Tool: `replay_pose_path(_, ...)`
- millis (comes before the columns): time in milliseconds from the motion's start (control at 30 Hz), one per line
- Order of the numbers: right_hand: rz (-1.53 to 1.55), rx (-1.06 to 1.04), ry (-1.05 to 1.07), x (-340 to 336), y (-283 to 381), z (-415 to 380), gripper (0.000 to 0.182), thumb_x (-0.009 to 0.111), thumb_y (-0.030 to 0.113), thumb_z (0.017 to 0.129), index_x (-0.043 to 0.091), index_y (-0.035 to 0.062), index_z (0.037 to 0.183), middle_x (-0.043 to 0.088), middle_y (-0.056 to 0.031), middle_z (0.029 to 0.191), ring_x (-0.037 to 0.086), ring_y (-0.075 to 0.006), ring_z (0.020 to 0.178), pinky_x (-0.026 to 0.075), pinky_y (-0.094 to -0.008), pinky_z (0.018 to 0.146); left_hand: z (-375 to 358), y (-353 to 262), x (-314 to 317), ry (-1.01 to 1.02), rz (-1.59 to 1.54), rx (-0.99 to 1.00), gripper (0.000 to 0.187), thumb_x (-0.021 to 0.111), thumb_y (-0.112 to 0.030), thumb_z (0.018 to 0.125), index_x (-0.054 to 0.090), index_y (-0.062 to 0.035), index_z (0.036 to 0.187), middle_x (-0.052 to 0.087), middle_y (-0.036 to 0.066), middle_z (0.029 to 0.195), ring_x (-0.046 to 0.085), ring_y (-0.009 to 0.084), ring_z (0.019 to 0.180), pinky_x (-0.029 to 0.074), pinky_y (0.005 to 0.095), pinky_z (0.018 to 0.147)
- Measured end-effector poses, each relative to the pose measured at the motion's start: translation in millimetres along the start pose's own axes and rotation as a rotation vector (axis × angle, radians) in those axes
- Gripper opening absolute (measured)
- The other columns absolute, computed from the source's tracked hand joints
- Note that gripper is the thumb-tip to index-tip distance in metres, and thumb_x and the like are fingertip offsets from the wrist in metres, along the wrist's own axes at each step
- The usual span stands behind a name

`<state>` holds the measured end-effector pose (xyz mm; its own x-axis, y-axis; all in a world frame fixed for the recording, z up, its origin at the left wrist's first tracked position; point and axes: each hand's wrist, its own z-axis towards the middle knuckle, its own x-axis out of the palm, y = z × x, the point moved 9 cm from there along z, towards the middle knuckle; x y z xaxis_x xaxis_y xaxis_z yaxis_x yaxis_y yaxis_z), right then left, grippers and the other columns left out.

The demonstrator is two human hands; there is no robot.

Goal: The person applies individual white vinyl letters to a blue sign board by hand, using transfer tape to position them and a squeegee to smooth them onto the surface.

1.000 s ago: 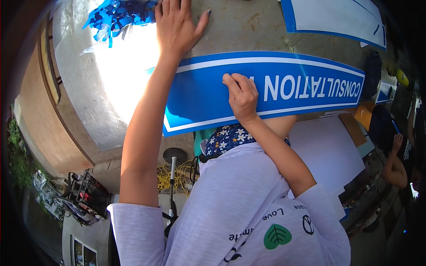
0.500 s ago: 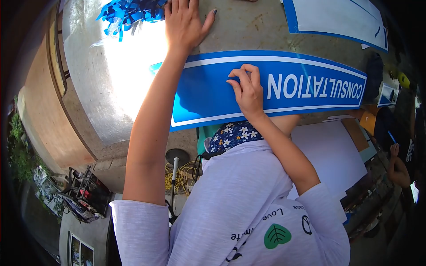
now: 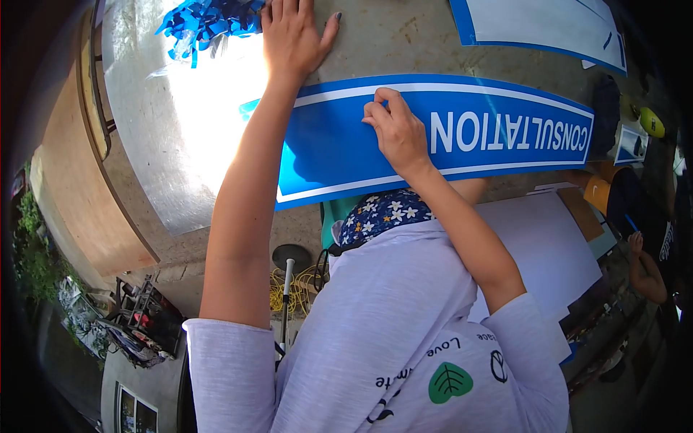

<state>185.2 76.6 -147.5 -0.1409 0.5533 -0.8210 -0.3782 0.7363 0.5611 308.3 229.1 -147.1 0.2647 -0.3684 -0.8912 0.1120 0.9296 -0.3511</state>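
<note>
Reads blue on sign (image 3: 325, 160), with white border and lettering. Shows white inside blue edging on panel (image 3: 538, 25), bright blue in scraps (image 3: 216, 20). Reads navy with white flowers on shorts (image 3: 382, 218), pale lavender-grey on shirt (image 3: 361, 310), with black print and green leaf (image 3: 450, 384). Shows yellow on cord (image 3: 277, 294), brown-flecked grey on table (image 3: 393, 50).

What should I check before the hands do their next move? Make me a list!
Long blue sign with white border lying face up: ok.
White word "CONSULTATION" readable: ok.
Left hand flat on the grey table, beyond the sign: ok.
Sign's left end uncovered: not ok, left forearm crosses over it.
Right hand pinching something: cannot tell.
Crinkled blue scraps away from the sign: ok.
</note>
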Motion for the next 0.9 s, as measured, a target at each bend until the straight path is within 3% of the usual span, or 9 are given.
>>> replay_pose_path(400,0.012,-0.106,-0.071,-1.5,1.7,-10.8,0.015,0.073,0.014,0.078,0.062,0.0083,0.085,0.052,-0.0012,0.099,0.059,-0.0179,0.087,0.052,-0.0325,0.066,-0.9,-0.5,-1.4,-0.012,0.007,0.008,0.060,0.062,-0.031,0.085,0.041,-0.0024,0.134,0.046,0.019,0.131,0.041,0.0359,0.123,0.029,0.0514,0.106)
replay_pose_path(500,0.078,-0.135,-0.056,-5.9,3.7,-15.0,0.017,0.074,0.012,0.076,0.061,0.0079,0.087,0.051,-0.0035,0.107,0.058,-0.0183,0.086,0.053,-0.0312,0.067,-0.8,-0.6,-2.4,-0.036,-0.023,0.024,0.060,0.062,-0.031,0.084,0.042,-0.0021,0.133,0.047,0.019,0.130,0.042,0.0357,0.122,0.029,0.0512,0.106)
replay_pose_path(567,0.256,0.071,-0.120,-11.7,-15.9,-11.7,0.021,0.077,0.011,0.074,0.061,0.0078,0.088,0.046,-0.0067,0.117,0.058,-0.0181,0.084,0.054,-0.0294,0.068,-1.0,-0.3,-2.6,-0.037,-0.006,0.022,0.060,0.062,-0.031,0.084,0.042,-0.0020,0.133,0.047,0.019,0.130,0.042,0.0357,0.122,0.029,0.0511,0.106)
replay_pose_path(667,0.184,-0.020,-0.079,-7.5,-12.2,-8.7,0.024,0.079,0.009,0.073,0.061,0.0078,0.088,0.042,-0.0088,0.123,0.057,-0.0177,0.082,0.055,-0.0288,0.067,-0.4,-0.6,-1.7,-0.026,-0.005,0.022,0.060,0.062,-0.031,0.085,0.042,-0.0019,0.133,0.047,0.019,0.130,0.041,0.0357,0.123,0.028,0.0508,0.107)
replay_pose_path(900,0.076,0.029,-0.024,-3.7,-6.4,-3.7,0.019,0.078,0.014,0.074,0.062,0.0097,0.084,0.046,-0.0053,0.119,0.056,-0.0159,0.078,0.055,-0.0286,0.064,-0.1,1.9,1.7,0.003,0.045,-0.006,0.060,0.060,-0.034,0.086,0.042,-0.0017,0.133,0.046,0.019,0.132,0.040,0.0357,0.125,0.027,0.0501,0.108)
